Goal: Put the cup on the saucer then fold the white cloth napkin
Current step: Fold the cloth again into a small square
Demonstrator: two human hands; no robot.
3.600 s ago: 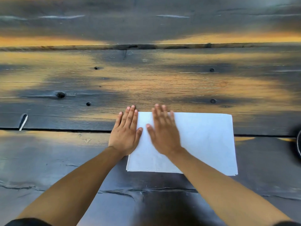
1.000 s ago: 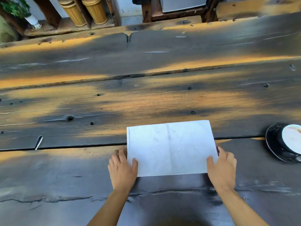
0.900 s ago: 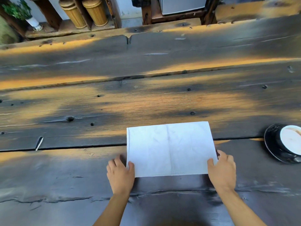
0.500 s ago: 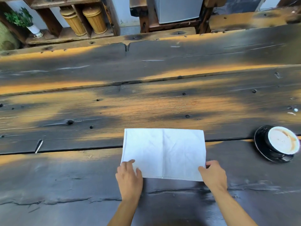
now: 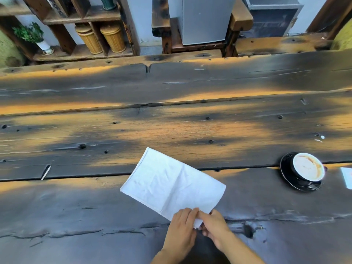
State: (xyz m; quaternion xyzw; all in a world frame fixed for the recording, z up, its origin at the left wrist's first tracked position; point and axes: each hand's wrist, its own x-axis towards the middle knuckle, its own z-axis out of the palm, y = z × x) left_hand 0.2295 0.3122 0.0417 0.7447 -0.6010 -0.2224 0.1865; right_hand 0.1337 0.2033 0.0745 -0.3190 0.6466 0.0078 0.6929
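Observation:
The white cloth napkin [image 5: 171, 184], folded into a rectangle with a crease down its middle, lies turned at an angle on the dark wooden table [image 5: 171, 121]. My left hand [image 5: 182, 228] and my right hand [image 5: 214, 226] meet at its nearest corner, and both pinch that corner. To the right, the black cup [image 5: 306, 169], white inside with coffee stains, stands on the black saucer [image 5: 287, 176].
A bit of white paper [image 5: 347, 177] shows at the right edge. Past the table's far edge stand wooden shelves with two wicker canisters [image 5: 102, 38], a small potted plant [image 5: 33, 36] and a grey appliance [image 5: 205, 18].
The napkin has turned from square-on to diagonal. My hands have come together from its two near corners to one corner. The view has tilted up.

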